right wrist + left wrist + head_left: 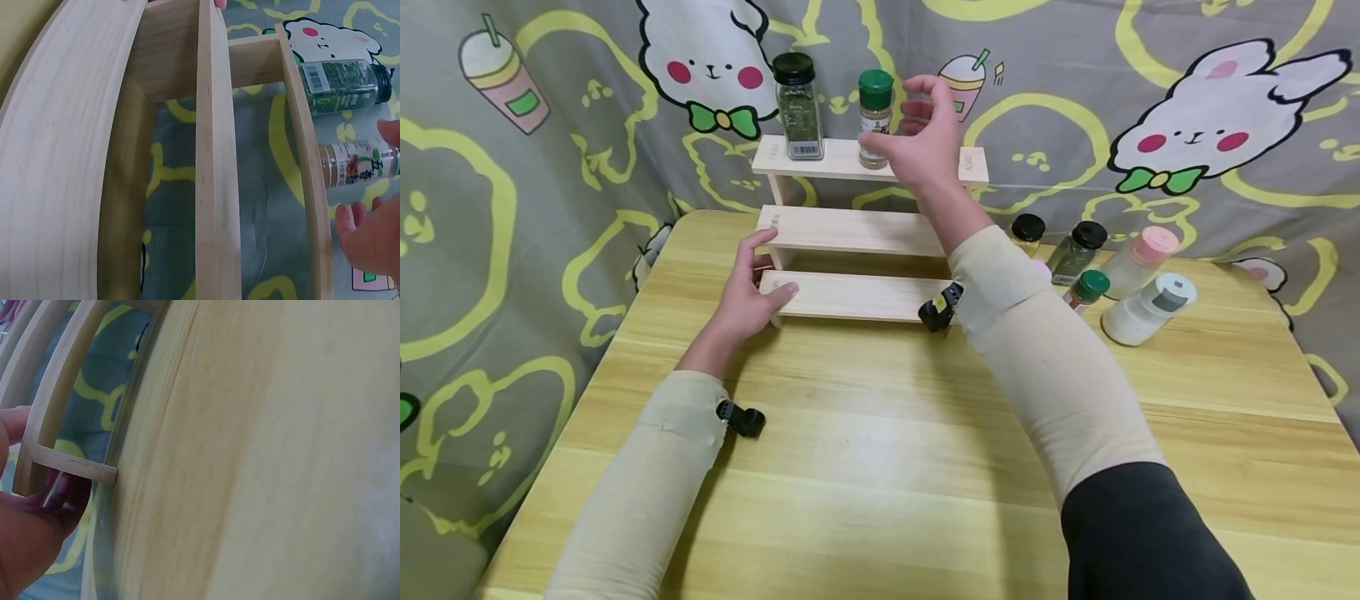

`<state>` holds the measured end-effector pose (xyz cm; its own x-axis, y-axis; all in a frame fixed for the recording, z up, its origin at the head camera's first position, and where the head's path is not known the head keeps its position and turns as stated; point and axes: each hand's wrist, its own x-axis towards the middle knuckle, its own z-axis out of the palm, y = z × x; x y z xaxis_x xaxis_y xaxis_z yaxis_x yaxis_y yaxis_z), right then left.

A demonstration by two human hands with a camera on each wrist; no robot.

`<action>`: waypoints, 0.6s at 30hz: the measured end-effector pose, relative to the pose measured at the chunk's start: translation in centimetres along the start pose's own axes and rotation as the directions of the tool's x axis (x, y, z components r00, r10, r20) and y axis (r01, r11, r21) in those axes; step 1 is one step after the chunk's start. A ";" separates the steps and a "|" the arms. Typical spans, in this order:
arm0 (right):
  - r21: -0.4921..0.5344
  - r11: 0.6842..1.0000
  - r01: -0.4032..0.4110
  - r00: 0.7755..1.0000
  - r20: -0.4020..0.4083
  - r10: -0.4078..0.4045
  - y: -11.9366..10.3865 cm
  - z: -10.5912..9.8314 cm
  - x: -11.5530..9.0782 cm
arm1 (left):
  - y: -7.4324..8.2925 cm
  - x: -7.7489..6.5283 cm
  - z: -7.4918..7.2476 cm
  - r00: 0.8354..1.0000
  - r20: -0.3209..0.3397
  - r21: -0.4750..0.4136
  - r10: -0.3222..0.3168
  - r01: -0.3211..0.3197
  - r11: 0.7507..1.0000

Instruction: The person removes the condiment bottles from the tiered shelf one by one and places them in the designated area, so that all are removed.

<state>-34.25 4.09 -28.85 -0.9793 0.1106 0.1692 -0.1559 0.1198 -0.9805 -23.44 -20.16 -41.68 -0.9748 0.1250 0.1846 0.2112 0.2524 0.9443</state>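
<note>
A three-step wooden rack (pixel 850 229) stands near the back of the table. My left hand (pixel 747 292) grips the left end of its lowest step, thumb in front and fingers curled behind, as the left wrist view also shows. On the top step stands a small spice jar (pixel 356 164) with a green cap and a printed label. Around this jar my right hand (pixel 931 148) is spread, with thumb and fingers apart on either side. Left of it, a taller glass jar (pixel 800 117) of green dried herbs with a black lid stands upright on the same step.
Right of the rack, several containers stand on the table (pixel 865 467): a black-lidded herb jar (pixel 1075 252), a green-capped jar (pixel 1086 288), a pink-capped bottle (pixel 1135 262) and a white bottle (pixel 1146 310). A patterned grey curtain (pixel 1045 50) hangs behind.
</note>
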 end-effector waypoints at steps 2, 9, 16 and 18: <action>-0.005 1.000 0.007 1.000 0.004 -0.007 0.0 0.4 -0.1 | 0.0 0.0 0.0 1.000 0.002 0.002 0.001 -0.001 1.000; -0.014 1.000 0.005 1.000 -0.018 -0.006 -0.1 1.0 0.0 | 0.0 0.0 0.0 1.000 0.008 0.001 0.010 -0.010 1.000; -0.026 0.999 -0.019 0.998 -0.052 0.018 -0.3 1.4 0.1 | 0.1 0.0 0.1 1.000 0.002 0.003 -0.002 0.002 1.000; -0.027 0.999 -0.022 0.998 -0.055 0.020 -0.3 1.5 0.1 | 0.2 -0.1 0.0 1.000 0.001 0.006 -0.007 0.007 1.000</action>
<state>-34.48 2.59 -28.73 -0.9737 0.1676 0.1546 -0.1310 0.1442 -0.9808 -23.31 -20.06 -41.50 -0.9762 0.1246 0.1775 0.2047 0.2590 0.9440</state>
